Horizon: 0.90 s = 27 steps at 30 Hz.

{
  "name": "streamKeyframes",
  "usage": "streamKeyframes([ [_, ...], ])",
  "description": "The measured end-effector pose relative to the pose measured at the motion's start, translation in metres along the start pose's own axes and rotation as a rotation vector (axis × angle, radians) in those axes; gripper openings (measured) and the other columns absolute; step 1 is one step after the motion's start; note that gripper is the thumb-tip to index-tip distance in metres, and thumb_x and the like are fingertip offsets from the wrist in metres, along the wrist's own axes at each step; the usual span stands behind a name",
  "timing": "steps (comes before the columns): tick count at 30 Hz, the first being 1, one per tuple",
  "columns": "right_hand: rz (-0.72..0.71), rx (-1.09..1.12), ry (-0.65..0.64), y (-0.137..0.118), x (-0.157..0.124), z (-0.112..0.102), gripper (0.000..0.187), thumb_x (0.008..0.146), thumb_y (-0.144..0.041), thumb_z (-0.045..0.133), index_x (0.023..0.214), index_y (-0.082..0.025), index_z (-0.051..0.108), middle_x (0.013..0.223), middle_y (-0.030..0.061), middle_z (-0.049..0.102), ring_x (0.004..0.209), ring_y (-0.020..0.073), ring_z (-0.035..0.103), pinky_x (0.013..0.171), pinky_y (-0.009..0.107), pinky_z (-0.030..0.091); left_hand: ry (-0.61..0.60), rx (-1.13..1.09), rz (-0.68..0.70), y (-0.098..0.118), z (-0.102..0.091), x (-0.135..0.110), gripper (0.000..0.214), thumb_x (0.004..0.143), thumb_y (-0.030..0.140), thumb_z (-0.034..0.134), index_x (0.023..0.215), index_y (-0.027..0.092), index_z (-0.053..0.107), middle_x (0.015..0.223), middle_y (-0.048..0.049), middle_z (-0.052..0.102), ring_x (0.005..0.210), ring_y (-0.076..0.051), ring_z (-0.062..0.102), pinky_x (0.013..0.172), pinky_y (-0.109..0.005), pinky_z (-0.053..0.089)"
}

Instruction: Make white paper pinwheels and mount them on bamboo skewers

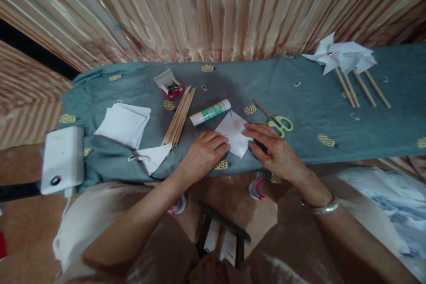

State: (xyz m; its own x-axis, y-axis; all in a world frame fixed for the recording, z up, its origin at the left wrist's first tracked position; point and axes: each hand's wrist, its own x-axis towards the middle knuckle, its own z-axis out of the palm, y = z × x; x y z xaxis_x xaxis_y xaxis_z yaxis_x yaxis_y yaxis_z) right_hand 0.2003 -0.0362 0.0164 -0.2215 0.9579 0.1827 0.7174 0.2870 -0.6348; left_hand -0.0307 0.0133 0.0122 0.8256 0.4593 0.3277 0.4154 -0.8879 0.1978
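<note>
A small white paper square (233,128) lies turned cornerwise on the cloth before me, with fold lines showing. My left hand (209,153) is closed at its lower left edge, curled fingers pressing on the paper; the thumb is mostly hidden. At the opposite corner, my right hand (274,148) touches the paper with outstretched fingertips, its thumb apart from them. A green and white glue stick (211,112) lies just beyond the paper. Scissors (274,120) with yellow-green handles rest open-bladed beyond my right hand.
Left of the paper are a bundle of wooden sticks (179,117), a stack of white paper (121,122), a paper triangle (156,157) and an opened red box (169,84) of small metal pieces. A white device (63,155) stands far left. Paper pinwheels (346,55) on sticks lie far right.
</note>
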Motion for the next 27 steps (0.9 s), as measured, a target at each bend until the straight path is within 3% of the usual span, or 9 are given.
streamKeyframes([
  [8,0.024,0.094,-0.043,-0.010,-0.004,0.003,0.023,0.082,-0.023,0.065,0.105,-0.022,0.066,0.147,0.0136,0.049,0.139,0.0298,0.042,0.113,0.055,0.035,0.015,-0.049,-0.071,0.006,0.003,0.003,0.014,0.095,0.017,0.052,0.095,0.011,0.065,0.094,-0.0082,0.071,0.090,-0.021,0.062,0.081,-0.035,0.051],
  [14,0.064,0.201,-0.043,-0.012,-0.012,0.006,0.005,0.085,-0.026,0.065,0.087,-0.023,0.069,0.143,0.0111,0.054,0.140,0.0298,0.041,0.113,0.056,0.034,0.031,-0.172,-0.075,0.020,-0.003,-0.004,0.013,0.095,0.015,0.051,0.096,0.013,0.064,0.096,-0.0081,0.071,0.091,-0.020,0.062,0.082,-0.034,0.052],
  [27,0.137,0.140,0.042,-0.017,-0.005,0.018,0.006,0.084,-0.022,0.063,0.080,-0.023,0.068,0.138,0.0099,0.059,0.136,0.0301,0.046,0.113,0.055,0.035,0.077,-0.256,-0.077,0.026,0.001,-0.010,0.023,0.096,0.016,0.051,0.116,0.014,0.061,0.102,-0.0092,0.071,0.101,-0.021,0.063,0.087,-0.037,0.056],
])
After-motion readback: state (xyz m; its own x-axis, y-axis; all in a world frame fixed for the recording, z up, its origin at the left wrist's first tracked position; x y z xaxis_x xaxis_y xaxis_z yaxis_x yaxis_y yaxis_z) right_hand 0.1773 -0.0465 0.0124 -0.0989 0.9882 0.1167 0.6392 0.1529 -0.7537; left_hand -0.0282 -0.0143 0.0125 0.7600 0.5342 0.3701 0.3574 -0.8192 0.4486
